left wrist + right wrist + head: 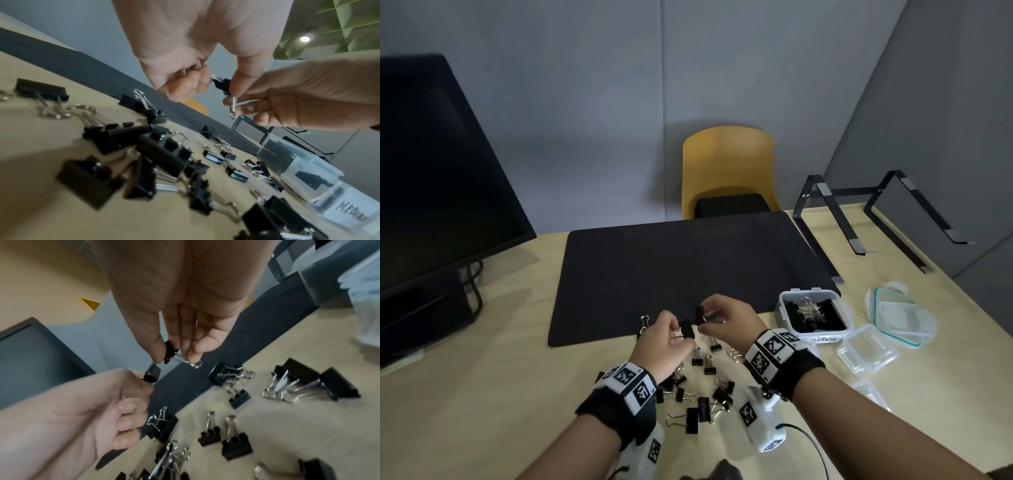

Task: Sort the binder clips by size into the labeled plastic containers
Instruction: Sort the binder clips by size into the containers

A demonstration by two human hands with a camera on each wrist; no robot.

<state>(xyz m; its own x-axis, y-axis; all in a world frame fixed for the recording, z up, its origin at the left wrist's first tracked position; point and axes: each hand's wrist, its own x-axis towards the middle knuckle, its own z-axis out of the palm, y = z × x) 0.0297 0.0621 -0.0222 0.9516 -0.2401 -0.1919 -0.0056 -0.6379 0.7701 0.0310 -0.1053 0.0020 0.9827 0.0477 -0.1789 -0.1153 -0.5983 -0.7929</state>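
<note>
Above the loose clips (698, 394), left hand (664, 337) and right hand (729, 318) each pinching a binder clip (687, 330).

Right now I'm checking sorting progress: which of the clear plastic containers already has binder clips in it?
The open container by the mat's near right corner, holding black clips. The smaller clear boxes to its right look empty.

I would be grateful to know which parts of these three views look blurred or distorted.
Head view: sharp around both hands, wide-angle bending of the monitor and walls. Left wrist view: the nearest binder clips are out of focus, the MEDIUM container soft but legible. Right wrist view: the left hand and the far container are smeared.
</note>
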